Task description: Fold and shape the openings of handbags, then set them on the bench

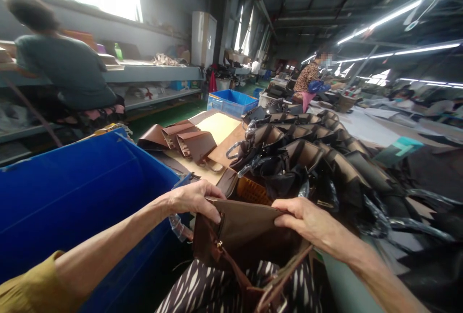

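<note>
A brown handbag (249, 221) rests over my lap with its mouth towards me, showing a tan lining. My left hand (198, 199) pinches the bag's top edge at its left corner, thumb inside. On the right, the fingers of my right hand (294, 214) are closed over the same edge, with the thumb against the lining. A brown strap (235, 267) with a small gold-coloured fitting hangs from the bag towards me. At the bag's left side, a handle wrapped in clear plastic (178, 226) sticks out. The bag's bottom is hidden from view.
A large blue bin (83, 187) stands close on my left. Ahead, several brown bag pieces (195, 144) lie on a table, beside rows of black-and-tan handbags (300, 154) on the right. Another blue crate (231, 101) is farther back. One person (60, 62) sits at the left bench; another (307, 79) stands beyond the handbags.
</note>
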Available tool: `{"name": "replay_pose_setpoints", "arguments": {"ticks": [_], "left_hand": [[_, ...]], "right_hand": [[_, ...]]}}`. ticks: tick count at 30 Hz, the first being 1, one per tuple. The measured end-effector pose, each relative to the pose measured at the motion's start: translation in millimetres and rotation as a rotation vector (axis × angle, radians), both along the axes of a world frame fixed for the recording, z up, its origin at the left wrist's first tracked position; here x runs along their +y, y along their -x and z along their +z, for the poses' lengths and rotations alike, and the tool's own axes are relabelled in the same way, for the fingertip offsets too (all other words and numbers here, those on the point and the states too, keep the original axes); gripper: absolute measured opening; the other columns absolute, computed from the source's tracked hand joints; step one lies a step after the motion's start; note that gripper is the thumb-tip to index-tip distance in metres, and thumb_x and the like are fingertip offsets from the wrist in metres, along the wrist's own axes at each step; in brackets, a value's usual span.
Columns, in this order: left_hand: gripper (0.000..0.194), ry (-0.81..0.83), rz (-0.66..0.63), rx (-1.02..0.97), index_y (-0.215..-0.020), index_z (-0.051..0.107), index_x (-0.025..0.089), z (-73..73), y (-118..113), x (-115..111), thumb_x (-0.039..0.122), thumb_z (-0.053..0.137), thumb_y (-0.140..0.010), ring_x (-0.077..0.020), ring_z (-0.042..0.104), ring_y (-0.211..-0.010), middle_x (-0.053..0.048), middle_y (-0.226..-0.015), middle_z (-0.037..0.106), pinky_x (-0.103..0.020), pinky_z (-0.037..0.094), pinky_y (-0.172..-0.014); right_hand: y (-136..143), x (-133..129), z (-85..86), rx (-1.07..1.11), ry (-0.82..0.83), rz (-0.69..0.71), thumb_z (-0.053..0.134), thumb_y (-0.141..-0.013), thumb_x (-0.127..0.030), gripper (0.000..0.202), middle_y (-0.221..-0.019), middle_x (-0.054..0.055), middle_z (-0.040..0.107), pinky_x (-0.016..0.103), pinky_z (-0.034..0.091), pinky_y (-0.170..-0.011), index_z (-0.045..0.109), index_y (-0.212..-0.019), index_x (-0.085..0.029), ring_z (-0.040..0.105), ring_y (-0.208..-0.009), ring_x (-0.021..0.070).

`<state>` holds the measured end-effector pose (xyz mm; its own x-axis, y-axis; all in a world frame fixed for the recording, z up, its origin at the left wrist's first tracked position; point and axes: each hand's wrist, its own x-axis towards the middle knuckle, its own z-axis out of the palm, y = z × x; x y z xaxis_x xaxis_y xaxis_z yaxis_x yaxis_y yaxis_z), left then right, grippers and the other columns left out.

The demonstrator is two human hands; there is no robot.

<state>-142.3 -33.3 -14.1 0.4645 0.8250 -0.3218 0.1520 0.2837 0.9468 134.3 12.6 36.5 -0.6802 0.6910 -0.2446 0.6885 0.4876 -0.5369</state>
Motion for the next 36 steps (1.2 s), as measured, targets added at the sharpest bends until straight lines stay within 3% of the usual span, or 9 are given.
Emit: {"name": "replay_pose_setpoints", "arguments": {"ticks": [6,9,16,22,30,36], "left_hand": [[0.04,0.018,-0.032,0.006,-0.079,0.066,0.014,-32.4,-23,9,0.026,0.079,-0.044,-0.0111,0.053,-0.059,0.003,-0.065,0.061,-0.018,0.041,-0.052],[0.044,0.013,-0.038,-0.072,-0.08,0.065,0.014,-38.5,-28,10,0.029,0.081,-0.042,-0.0117,0.053,-0.062,0.003,-0.067,0.061,-0.019,0.041,-0.055],[0.037,-0.071,0.002,-0.061,-0.085,0.066,0.013,-36.7,-21,12,0.046,0.061,-0.07,-0.0076,0.046,-0.052,0.002,-0.059,0.055,-0.016,0.031,-0.046],[0.033,0.045,0.039,-0.043,-0.08,0.066,0.011,-41.8,-21,17,0.042,0.063,-0.068,-0.0066,0.04,-0.047,0.001,-0.055,0.051,-0.016,0.026,-0.042],[0.03,0.111,-0.05,0.023,-0.085,0.067,0.013,-35.4,-27,24,0.035,0.06,-0.067,-0.0057,0.03,-0.044,0.002,-0.056,0.049,-0.017,0.02,-0.039],[0.027,0.018,-0.121,0.21,-0.084,0.067,0.015,-21.2,-30,27,0.034,0.052,-0.071,-0.0079,0.035,-0.046,0.003,-0.054,0.046,-0.017,0.026,-0.04]], "right_hand": [[-22,-1,-32.5,0.016,0.239,-0.064,0.047,-0.073,-0.025,0.02,-0.074,-0.002,0.064,0.023,0.037,-0.062,0.065,-0.082,-0.019,0.056,-0.071,0.0164],[-30,0,-40.8,0.009,0.277,-0.079,0.047,-0.074,-0.028,0.023,-0.077,-0.001,0.064,0.023,0.038,-0.064,0.064,-0.084,-0.018,0.056,-0.073,0.0166],[-32,4,-39.1,-0.015,0.245,-0.115,0.048,-0.075,-0.033,0.021,-0.078,-0.001,0.064,0.023,0.039,-0.068,0.064,-0.08,-0.019,0.056,-0.078,0.018],[-33,3,-46.0,0.047,0.324,-0.128,0.049,-0.076,-0.03,0.019,-0.074,-0.001,0.063,0.021,0.038,-0.06,0.063,-0.078,-0.017,0.056,-0.07,0.0152],[-38,3,-50.0,0.105,0.446,-0.155,0.05,-0.075,-0.023,0.015,-0.072,-0.002,0.059,0.019,0.035,-0.055,0.061,-0.083,-0.017,0.053,-0.065,0.0119],[-39,5,-50.2,0.137,0.525,-0.178,0.051,-0.073,-0.023,0.014,-0.066,-0.003,0.053,0.018,0.031,-0.052,0.06,-0.08,-0.015,0.046,-0.059,0.0094]]}}
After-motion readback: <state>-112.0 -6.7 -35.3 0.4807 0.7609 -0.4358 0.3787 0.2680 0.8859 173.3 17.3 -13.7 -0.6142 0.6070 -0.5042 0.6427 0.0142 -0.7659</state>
